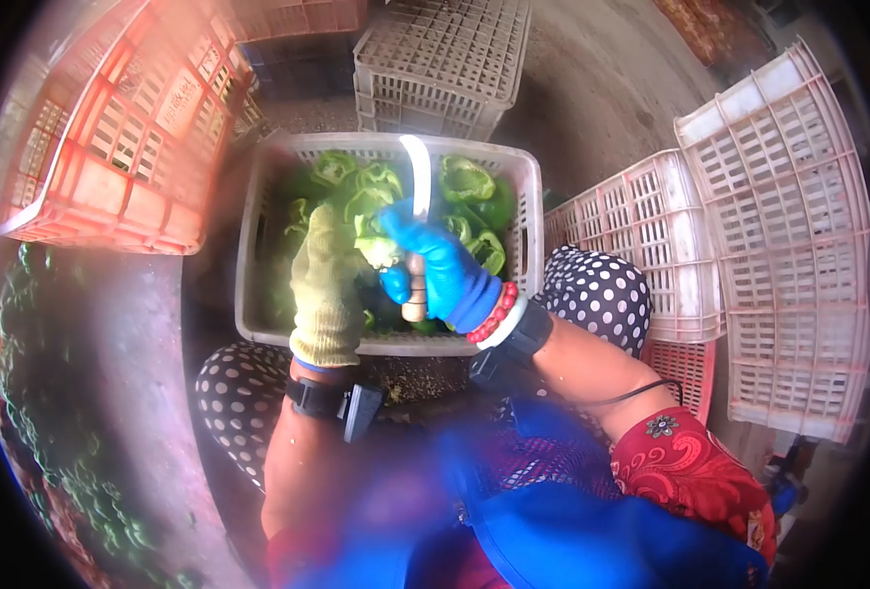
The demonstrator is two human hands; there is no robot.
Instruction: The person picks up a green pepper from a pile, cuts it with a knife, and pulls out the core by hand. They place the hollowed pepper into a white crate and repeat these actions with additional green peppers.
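My right hand [430,260], in a blue glove, is closed around the wooden handle of a curved knife [419,172], its blade pointing up and away from me. A piece of green pepper [374,247] lies between that hand and my left hand [327,280], which wears a pale yellow knitted glove. The left fingers are bent inward and blurred, so their grip is unclear. Both hands are over a whitish plastic crate [525,211] holding several cut green peppers [466,179].
An orange crate [126,147] stands at the left, and an upturned grey crate [440,59] is behind. Pale crates [788,226] lean at the right. Green peppers [72,422] lie at the lower left. Dotted cloth covers my knees [597,294].
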